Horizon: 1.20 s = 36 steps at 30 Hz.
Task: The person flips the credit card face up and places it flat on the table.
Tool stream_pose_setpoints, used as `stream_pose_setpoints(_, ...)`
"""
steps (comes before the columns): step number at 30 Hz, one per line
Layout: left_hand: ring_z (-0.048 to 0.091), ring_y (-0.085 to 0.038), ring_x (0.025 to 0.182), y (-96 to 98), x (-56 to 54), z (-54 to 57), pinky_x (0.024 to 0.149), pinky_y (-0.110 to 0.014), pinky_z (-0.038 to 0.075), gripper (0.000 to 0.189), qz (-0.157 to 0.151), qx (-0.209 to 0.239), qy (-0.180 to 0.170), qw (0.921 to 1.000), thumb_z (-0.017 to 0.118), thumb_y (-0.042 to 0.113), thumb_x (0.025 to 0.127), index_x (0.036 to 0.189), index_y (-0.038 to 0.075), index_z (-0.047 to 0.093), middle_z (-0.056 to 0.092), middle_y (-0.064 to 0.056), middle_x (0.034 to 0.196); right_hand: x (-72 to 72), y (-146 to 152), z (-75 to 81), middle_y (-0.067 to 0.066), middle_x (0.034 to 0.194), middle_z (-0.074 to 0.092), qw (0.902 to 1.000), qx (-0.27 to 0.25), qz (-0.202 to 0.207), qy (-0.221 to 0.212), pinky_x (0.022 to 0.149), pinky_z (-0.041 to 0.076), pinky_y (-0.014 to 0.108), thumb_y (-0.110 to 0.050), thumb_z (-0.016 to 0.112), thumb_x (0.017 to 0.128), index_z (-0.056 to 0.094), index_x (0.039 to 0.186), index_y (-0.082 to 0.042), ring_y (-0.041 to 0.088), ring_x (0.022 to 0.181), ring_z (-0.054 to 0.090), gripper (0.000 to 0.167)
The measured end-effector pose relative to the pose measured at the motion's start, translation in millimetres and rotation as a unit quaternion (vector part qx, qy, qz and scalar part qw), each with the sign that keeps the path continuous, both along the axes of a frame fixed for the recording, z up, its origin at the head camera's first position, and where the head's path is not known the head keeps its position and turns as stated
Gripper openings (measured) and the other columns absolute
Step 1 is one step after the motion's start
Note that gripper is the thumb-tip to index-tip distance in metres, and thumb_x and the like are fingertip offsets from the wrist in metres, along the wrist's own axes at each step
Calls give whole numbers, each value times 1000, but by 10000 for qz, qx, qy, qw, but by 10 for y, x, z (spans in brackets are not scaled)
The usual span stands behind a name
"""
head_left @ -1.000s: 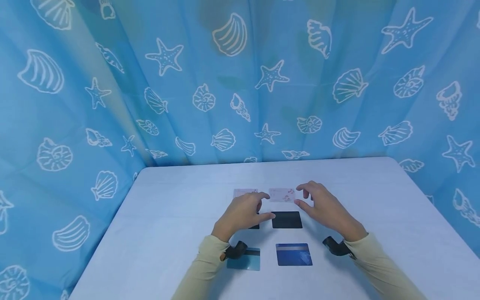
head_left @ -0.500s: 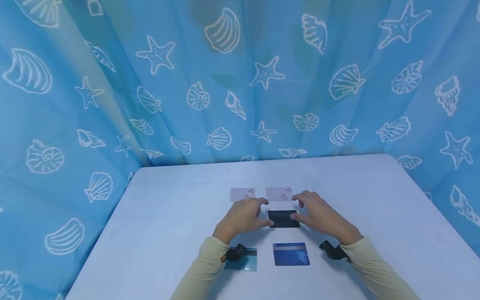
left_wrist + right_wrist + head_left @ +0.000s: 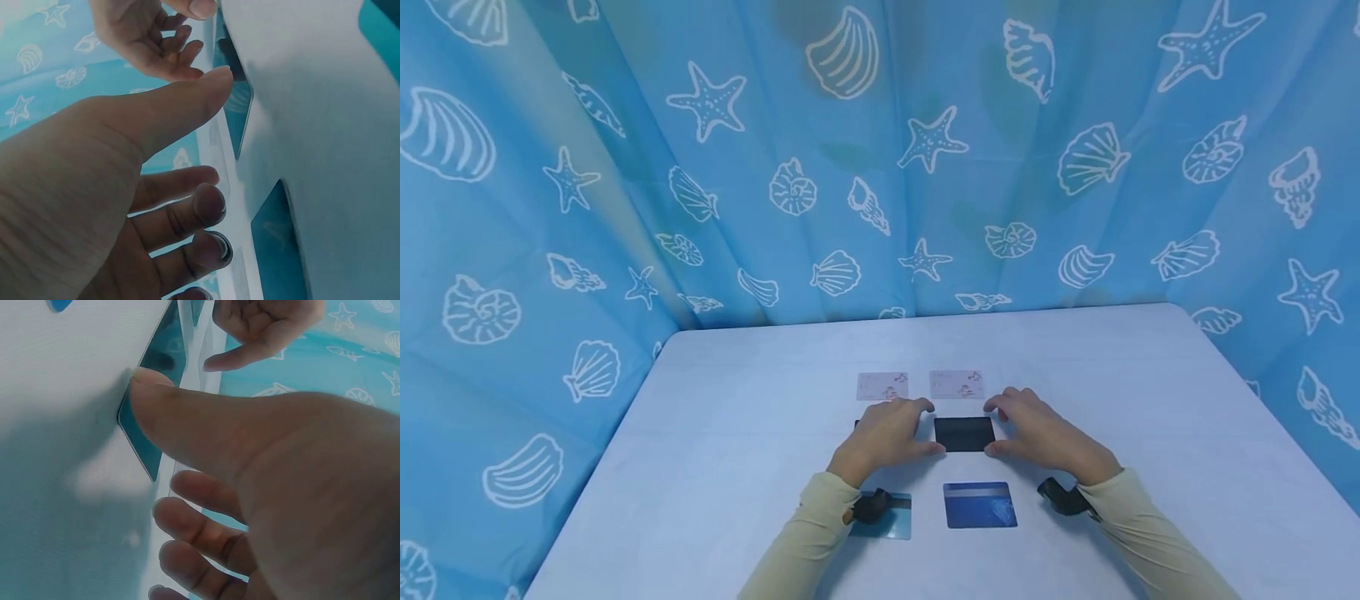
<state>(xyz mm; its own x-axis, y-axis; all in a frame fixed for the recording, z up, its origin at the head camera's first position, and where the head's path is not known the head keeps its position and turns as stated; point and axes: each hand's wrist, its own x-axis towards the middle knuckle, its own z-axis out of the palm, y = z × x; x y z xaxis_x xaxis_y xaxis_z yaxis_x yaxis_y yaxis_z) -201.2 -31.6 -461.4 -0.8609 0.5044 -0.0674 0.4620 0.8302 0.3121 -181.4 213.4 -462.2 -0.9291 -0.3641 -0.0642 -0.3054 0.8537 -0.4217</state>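
Note:
A black card [image 3: 964,434] lies flat on the white table, between my two hands. My left hand [image 3: 887,435] is at its left side, the thumb by the near left corner, the fingers slightly bent. On the opposite side is my right hand [image 3: 1043,437], with its thumb [image 3: 156,406] at the near right corner; whether either thumb touches the card I cannot tell. Both hands have a gap between thumb and fingers and grip nothing. A second dark card [image 3: 278,244] lies under my left hand, mostly hidden in the head view.
Two pale pink patterned cards, a left one [image 3: 882,386] and a right one [image 3: 957,384], lie in the far row. Nearer are a teal card [image 3: 895,521], partly covered by the left wrist camera, and a blue card [image 3: 980,505]. A blue shell-print curtain [image 3: 880,167] hangs behind the table.
My right hand has come left and nearer, from beside the right pink card to the black card's right side. My left hand stays almost in place. The head view has shifted slightly.

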Motion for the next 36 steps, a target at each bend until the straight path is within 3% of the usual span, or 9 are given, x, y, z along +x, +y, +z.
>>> stream_pose_setpoints(5, 65, -12, 89, 41, 15, -35, 79, -28, 54, 64, 5, -162, -24, 9999, 82, 49, 86, 138, 16, 64, 76, -1, 119, -4, 13, -30, 7, 108, 64, 10000, -20, -18, -65, 91, 52, 47, -30, 86, 85, 65, 127, -6, 24, 100, 52, 53)
stream_pose_setpoints(15, 64, -12, 87, 51, 28, -31, 79, -27, 54, 62, -9, -65, -188, 9998, 82, 46, 87, 137, 15, 64, 75, -1, 116, -24, 30, -35, 7, 110, 63, 9999, 50, -49, -131, 94, 52, 48, -30, 85, 86, 65, 127, -7, 24, 102, 52, 51)
stream_pose_setpoints(22, 64, -10, 82, 42, 25, -52, 75, -25, 52, 57, 5, 14, -263, 9997, 82, 44, 88, 135, 16, 64, 75, 2, 105, -20, 30, -64, 6, 108, 63, 9999, 12, -10, -139, 93, 52, 48, -28, 85, 85, 65, 124, -7, 24, 102, 52, 49)
stream_pose_setpoints(36, 66, -14, 102, 37, 27, -72, 95, -35, 57, 55, -66, 38, -324, 9994, 80, 41, 90, 136, 17, 62, 71, 0, 130, -7, -2, -56, 4, 103, 60, 9995, -74, -25, -299, 90, 50, 42, -28, 88, 82, 63, 120, -8, 21, 100, 51, 49)
